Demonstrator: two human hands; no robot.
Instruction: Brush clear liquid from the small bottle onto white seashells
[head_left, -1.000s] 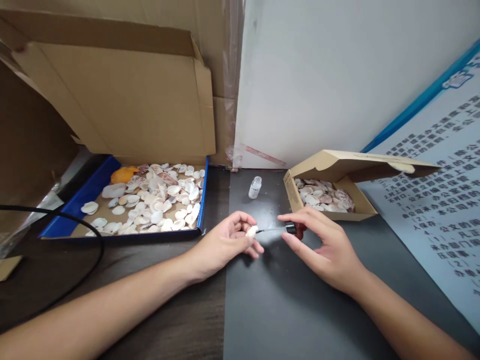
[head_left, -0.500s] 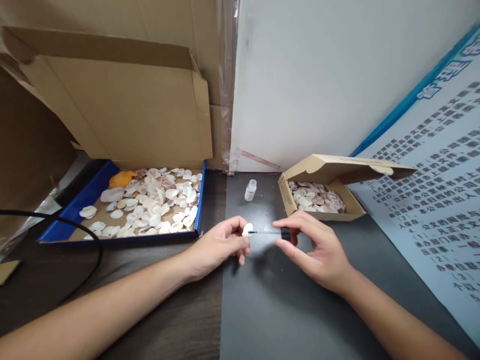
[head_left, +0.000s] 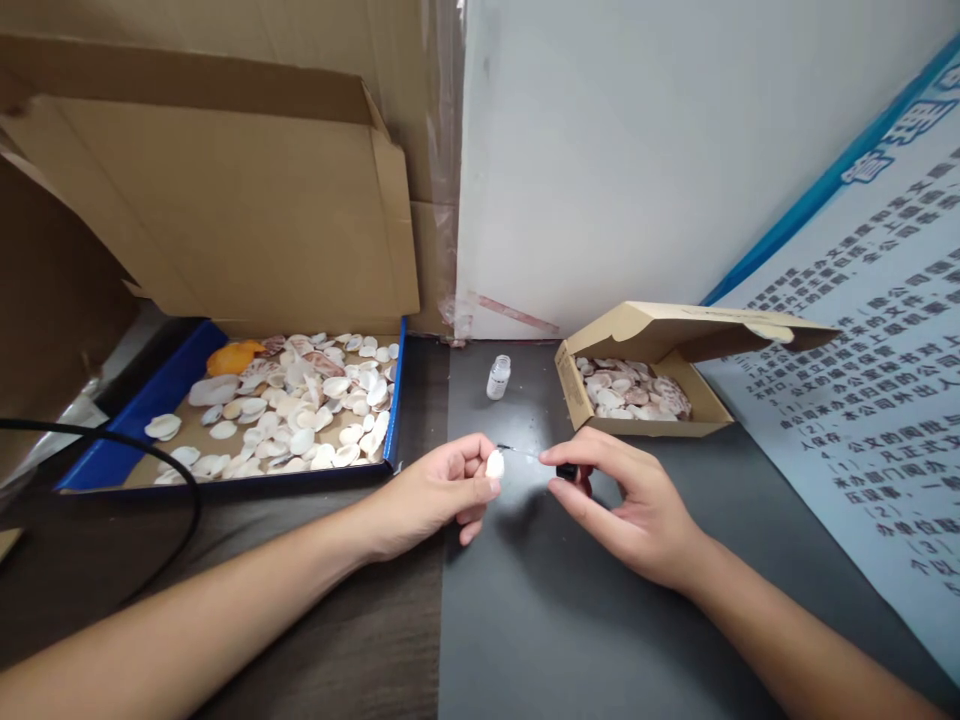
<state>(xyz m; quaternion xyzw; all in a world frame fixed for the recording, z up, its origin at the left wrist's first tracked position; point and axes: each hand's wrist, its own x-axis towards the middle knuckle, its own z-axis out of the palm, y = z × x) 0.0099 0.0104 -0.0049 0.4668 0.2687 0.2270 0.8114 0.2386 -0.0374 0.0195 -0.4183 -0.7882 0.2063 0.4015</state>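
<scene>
Between the thumb and fingers of my left hand (head_left: 457, 483) is a small white seashell (head_left: 495, 465), held above the edge of the grey mat. My right hand (head_left: 622, 490) pinches the black cap of a thin applicator brush (head_left: 525, 453). The brush's dark tip points left and lies at the upper edge of the shell; whether it touches I cannot tell. Behind both hands, a small clear bottle (head_left: 499, 378) with a white label stands upright and uncapped on the grey mat.
A blue-sided cardboard box (head_left: 397, 400) full of loose shells lies open at left, a black cable (head_left: 196, 510) curving past its front. At right, a smaller brown box (head_left: 574, 395) holds more shells under a half-raised lid. A white panel (head_left: 585, 180) rises behind the bottle.
The brush has tilted, its tip shifting from the shell's face up to its upper edge. My left hand has turned the shell slightly. The view has drifted a little.
</scene>
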